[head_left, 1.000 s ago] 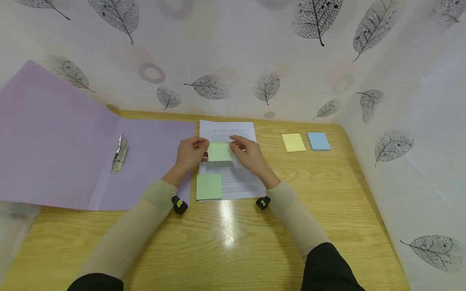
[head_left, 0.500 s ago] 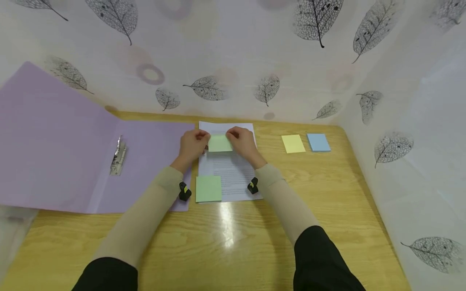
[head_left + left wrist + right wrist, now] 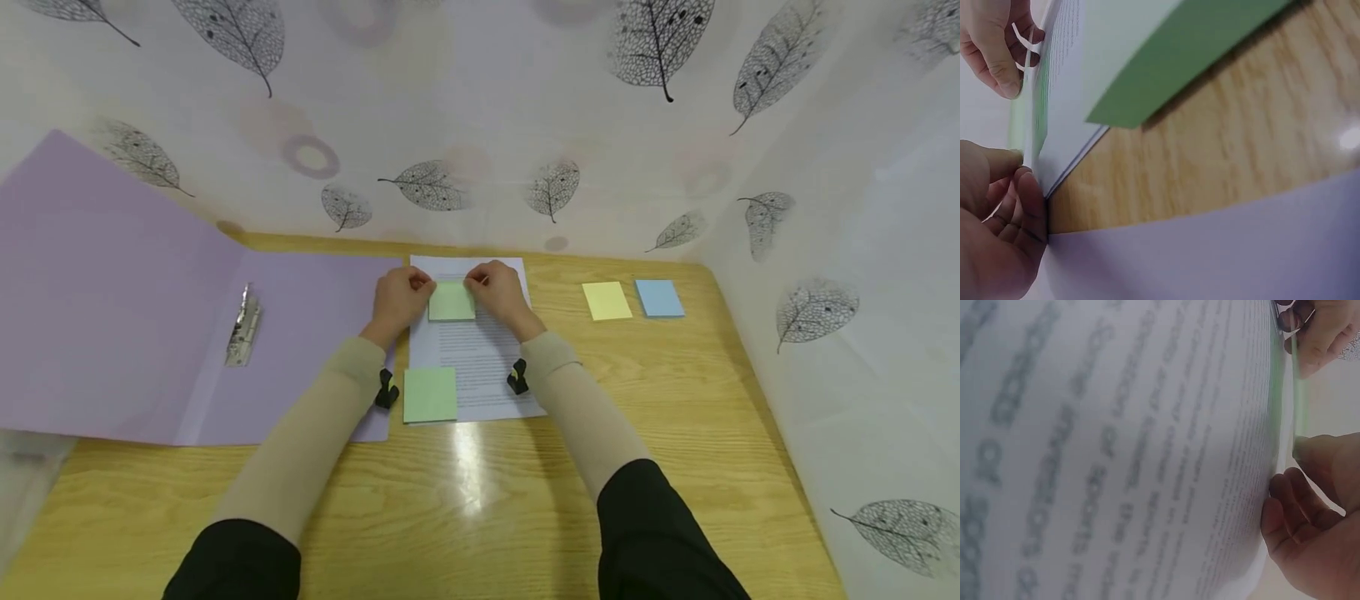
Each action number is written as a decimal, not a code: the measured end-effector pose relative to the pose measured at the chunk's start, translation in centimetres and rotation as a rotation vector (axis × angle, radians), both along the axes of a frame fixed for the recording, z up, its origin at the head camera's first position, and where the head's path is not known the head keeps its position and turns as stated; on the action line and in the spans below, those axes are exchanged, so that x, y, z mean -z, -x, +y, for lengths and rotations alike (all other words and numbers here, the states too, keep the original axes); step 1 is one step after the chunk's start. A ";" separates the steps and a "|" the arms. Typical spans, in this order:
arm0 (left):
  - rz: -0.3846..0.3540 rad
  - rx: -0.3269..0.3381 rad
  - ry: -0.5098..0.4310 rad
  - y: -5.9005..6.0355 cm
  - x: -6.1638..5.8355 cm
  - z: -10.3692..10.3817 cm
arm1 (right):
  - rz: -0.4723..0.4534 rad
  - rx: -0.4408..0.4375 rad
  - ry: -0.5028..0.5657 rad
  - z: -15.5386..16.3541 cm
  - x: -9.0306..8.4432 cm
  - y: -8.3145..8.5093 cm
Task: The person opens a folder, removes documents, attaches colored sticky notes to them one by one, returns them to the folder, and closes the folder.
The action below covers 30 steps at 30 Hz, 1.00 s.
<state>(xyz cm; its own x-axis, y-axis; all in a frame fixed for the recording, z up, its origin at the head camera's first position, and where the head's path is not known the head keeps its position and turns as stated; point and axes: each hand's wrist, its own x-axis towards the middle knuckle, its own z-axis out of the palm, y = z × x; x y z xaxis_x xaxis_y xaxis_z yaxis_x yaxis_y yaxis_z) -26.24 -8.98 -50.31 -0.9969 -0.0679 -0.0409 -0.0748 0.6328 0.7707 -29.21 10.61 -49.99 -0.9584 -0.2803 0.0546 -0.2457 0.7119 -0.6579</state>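
Both hands have carried the pale green square sticky note (image 3: 452,301) farther up the white printed paper sheet (image 3: 480,367), toward its far edge. Left hand (image 3: 399,302) pinches the note's left edge with curled fingers; right hand (image 3: 500,293) pinches the right edge likewise. Doing this well probably means keeping the thin, floppy note taut and level, then smoothing it flat. A green sticky pad (image 3: 430,394) lies at the sheet's near left corner, beside the matte lilac folder (image 3: 135,333) on the glossy wooden counter (image 3: 465,492).
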 end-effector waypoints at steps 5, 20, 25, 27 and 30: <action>-0.015 0.001 0.025 0.2 0.2 0.1 | -0.006 0.014 -0.005 -0.2 0.3 0.1; -0.060 -0.045 0.100 0.5 0.7 0.2 | 0.001 0.077 -0.005 -0.9 0.8 0.3; -0.055 -0.062 0.105 0.6 0.8 0.5 | -0.008 0.111 0.009 -1.0 0.9 0.3; -0.040 -0.027 0.164 0.5 0.8 0.8 | -0.010 0.115 -0.003 -1.0 1.1 0.4; 0.016 0.102 0.363 0.2 0.6 1.2 | 0.005 0.123 -0.037 -1.1 1.4 0.5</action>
<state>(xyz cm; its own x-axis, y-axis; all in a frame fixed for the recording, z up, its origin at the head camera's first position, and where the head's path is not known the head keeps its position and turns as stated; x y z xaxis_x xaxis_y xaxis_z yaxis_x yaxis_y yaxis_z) -26.43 -7.74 -50.90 -0.9996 0.0243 -0.0162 0.0130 0.8686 0.4953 -29.71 9.49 -51.41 -0.9854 -0.1621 0.0510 -0.1578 0.7608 -0.6296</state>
